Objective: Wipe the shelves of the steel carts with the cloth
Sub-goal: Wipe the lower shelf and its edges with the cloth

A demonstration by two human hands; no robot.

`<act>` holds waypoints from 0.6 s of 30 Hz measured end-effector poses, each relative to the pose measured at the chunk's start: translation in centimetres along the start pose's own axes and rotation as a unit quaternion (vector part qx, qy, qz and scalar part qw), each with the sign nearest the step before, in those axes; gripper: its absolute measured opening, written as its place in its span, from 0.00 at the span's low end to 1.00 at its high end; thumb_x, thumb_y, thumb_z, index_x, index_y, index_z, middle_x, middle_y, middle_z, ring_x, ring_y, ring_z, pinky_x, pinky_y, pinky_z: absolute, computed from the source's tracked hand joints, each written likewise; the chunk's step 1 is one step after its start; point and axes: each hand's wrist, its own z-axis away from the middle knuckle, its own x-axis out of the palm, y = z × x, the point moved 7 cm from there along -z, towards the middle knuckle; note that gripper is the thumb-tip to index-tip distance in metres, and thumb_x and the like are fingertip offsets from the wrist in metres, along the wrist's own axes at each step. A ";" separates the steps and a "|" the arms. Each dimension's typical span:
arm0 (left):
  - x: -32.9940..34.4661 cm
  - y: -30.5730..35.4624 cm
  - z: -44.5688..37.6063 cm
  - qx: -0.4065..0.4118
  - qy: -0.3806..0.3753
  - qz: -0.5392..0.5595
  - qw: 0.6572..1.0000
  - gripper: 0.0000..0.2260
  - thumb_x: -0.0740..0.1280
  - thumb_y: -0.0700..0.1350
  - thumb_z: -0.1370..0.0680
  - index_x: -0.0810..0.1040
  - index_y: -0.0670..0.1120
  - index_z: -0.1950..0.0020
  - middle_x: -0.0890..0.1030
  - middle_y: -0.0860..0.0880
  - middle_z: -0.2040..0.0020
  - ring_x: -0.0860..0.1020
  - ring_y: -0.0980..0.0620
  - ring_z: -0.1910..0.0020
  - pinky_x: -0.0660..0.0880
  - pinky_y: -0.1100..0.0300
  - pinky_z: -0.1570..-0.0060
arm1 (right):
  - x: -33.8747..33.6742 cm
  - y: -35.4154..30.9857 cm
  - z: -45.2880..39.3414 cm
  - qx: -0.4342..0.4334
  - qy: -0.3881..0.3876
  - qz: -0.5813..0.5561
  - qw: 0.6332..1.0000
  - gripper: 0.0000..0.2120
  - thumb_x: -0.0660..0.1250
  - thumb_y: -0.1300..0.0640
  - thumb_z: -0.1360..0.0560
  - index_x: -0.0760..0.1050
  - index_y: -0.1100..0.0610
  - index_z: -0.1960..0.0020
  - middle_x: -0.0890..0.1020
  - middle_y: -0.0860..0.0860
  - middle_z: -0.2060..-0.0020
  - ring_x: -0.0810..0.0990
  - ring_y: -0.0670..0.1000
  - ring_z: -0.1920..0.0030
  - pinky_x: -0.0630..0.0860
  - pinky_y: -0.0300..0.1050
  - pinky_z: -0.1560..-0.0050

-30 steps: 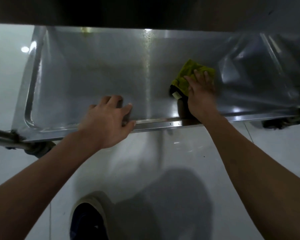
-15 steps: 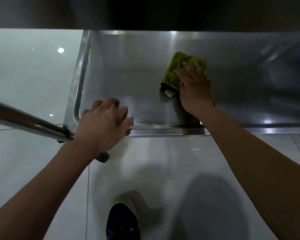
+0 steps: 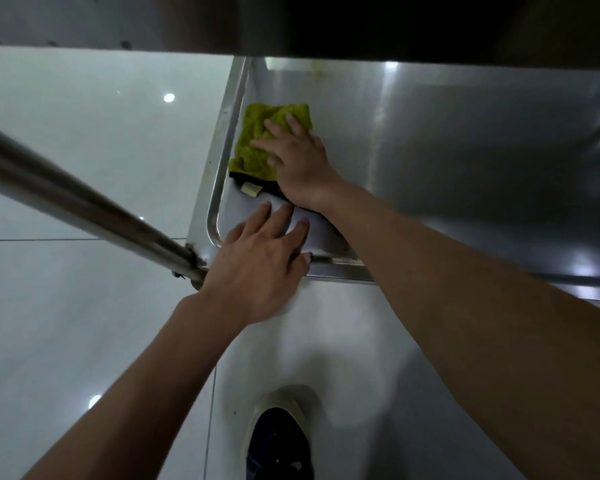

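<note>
so our right hand (image 3: pixel 297 164) has slid the green cloth (image 3: pixel 260 140) over from mid-shelf to the lower shelf's (image 3: pixel 465 161) left rim at about 11 o'clock, fingers spread flat on it. left hand (image 3: pixel 257 261) stays spread on the front lip. Looks like this pass just hit the end

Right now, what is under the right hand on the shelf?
The green cloth, pressed flat by the right hand against the steel shelf. The shelf beneath the cloth is covered.
</note>
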 end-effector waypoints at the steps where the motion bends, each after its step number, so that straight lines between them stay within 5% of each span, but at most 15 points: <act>1: 0.0 0.0 0.1 0.003 -0.001 -0.008 1.000 0.27 0.53 0.57 0.18 0.59 0.51 0.20 0.58 0.46 0.20 0.53 0.42 0.21 0.60 0.45 0.27 | -0.1 -0.1 0.0 -0.006 0.000 0.003 1.000 0.22 0.56 0.60 0.18 0.69 0.46 0.27 0.57 0.47 0.21 0.46 0.52 0.20 0.43 0.53 0.24; 10: -0.5 2.1 -0.3 -0.038 0.053 0.004 0.998 0.21 0.54 0.60 0.18 0.71 0.50 0.32 0.67 0.47 0.27 0.61 0.45 0.25 0.67 0.42 0.35 | -4.2 7.0 4.6 0.040 0.072 0.085 0.993 0.20 0.55 0.57 0.17 0.69 0.46 0.27 0.59 0.45 0.21 0.50 0.53 0.20 0.54 0.55 0.24; 18: -0.9 11.0 -3.6 0.109 0.016 -0.047 0.993 0.24 0.55 0.60 0.20 0.66 0.52 0.26 0.63 0.47 0.23 0.58 0.44 0.23 0.64 0.45 0.32 | -12.9 19.6 13.9 0.126 0.107 0.127 0.978 0.19 0.58 0.60 0.18 0.71 0.52 0.28 0.62 0.50 0.22 0.56 0.57 0.22 0.58 0.54 0.25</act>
